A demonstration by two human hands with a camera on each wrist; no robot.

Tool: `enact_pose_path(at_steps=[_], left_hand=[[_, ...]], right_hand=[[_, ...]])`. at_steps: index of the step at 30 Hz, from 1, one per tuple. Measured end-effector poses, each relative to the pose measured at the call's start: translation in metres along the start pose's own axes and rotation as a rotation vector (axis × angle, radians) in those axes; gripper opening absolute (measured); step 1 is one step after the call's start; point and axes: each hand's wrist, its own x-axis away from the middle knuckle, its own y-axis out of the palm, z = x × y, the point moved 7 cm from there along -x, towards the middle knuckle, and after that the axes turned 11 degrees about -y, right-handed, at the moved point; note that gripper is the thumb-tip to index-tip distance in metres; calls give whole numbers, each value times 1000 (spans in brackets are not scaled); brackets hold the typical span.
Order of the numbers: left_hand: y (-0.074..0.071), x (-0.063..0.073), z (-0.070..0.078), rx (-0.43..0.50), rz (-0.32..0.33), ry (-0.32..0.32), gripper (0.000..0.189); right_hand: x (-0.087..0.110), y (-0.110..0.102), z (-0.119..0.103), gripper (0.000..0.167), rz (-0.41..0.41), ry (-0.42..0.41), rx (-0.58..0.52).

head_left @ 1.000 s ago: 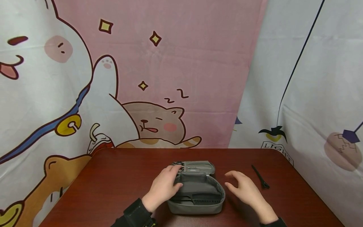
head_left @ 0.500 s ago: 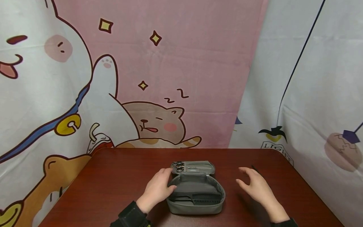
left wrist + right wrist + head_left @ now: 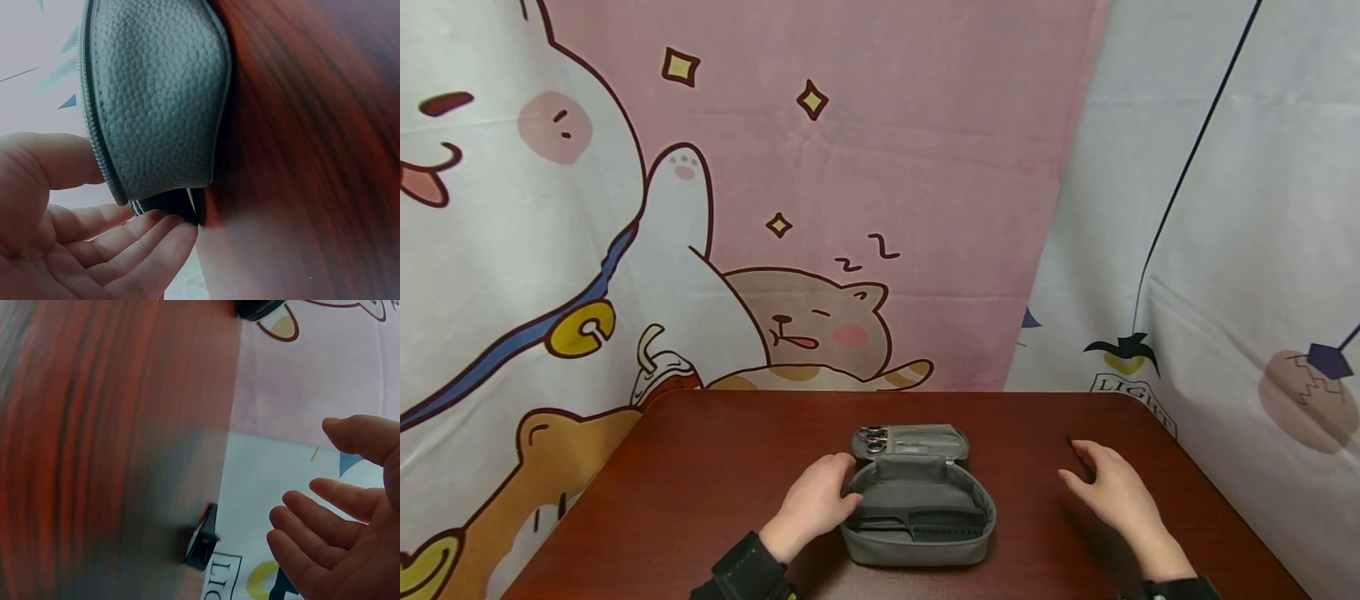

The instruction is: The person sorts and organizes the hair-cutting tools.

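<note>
A grey zippered case (image 3: pixel 917 553) lies unzipped on the table, its lid folded back. Scissors (image 3: pixel 874 438) sit in the lid's clear pocket, and a black comb (image 3: pixel 951 524) lies inside the body. My left hand (image 3: pixel 812 508) rests at the case's left side, thumb at the rim (image 3: pixel 103 159), relaxed fingers touching its back corner near the hinge. To the right, my right hand (image 3: pixel 1120 493) hovers by a black hair clip (image 3: pixel 201 544), fingers apart and holding nothing. In the head view this hand hides most of the clip.
The case stands on a dark red wooden table (image 3: pixel 722 467). Behind the table hangs a cartoon-printed cloth (image 3: pixel 955 208), which meets its back edge. A white printed cloth (image 3: pixel 1225 250) runs along the right side.
My right hand has moved right, away from the case to the hair clip, and now covers most of it. The left hand has drawn back leftward, uncovering the scissors. The case stays put.
</note>
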Motion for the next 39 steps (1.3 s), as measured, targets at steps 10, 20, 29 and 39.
enact_pose_path(at_steps=[10, 20, 29, 39], left_hand=[[1, -2, -3, -5, 11, 54, 21], [4, -3, -3, 16, 17, 100, 16], [3, -2, -3, 33, 9, 100, 16], [3, -2, -4, 51, 6, 99, 16]], right_hand=[[-2, -2, 30, 61, -81, 93, 77], [-4, 5, 52, 66, -188, 141, 108], [-5, 12, 62, 63, -298, 174, 124], [-9, 15, 60, 45, -311, 139, 148]])
